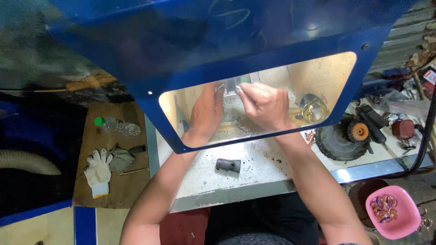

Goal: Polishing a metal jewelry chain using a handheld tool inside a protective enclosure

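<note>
Both hands work behind the blue shield's clear window [327, 77], likely for protection; left hand [206, 113] steadies a small grey metal piece [232, 85] from beside, fingers curled on it; right hand [265, 105] pinches its top edge; dark cylinder [228, 165] lies apart on the desk [272, 168].

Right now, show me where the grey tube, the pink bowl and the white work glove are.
grey tube [228, 165]: head view, middle of its side.
pink bowl [403, 223]: head view, bare inner wall.
white work glove [98, 172]: head view, palm.
</note>
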